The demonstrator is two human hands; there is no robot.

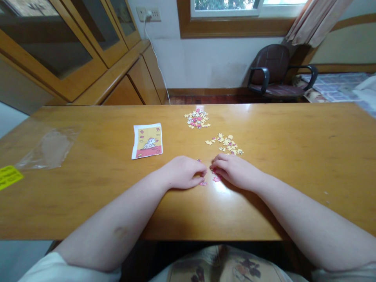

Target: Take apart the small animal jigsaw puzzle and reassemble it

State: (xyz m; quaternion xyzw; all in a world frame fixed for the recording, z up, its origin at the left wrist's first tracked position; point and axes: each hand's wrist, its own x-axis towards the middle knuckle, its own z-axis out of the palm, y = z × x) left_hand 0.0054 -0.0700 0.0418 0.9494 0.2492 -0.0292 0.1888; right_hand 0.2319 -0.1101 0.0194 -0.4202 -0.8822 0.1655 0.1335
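Note:
My left hand (188, 172) rests low over the table with its fingers curled together near some pink jigsaw pieces (203, 183). Whatever lies between those fingertips is too small and hidden to name. Across a narrow gap, my right hand (230, 169) bends its fingers down onto pink jigsaw pieces (216, 179), partly covering them. Just beyond the right hand lies a loose scatter of mostly yellow jigsaw pieces (229, 144). Farther back is a heap of mixed pink, yellow and white pieces (196, 118). A picture sheet (148, 141) with a white animal on yellow and pink lies left of the hands.
A clear plastic bag (51, 147) lies on the left of the wooden table (293, 141), near a yellow label (10, 177). Behind the table stand a wooden cabinet (117, 78) and a dark office chair (273, 72). A white cable (155, 55) hangs along the wall.

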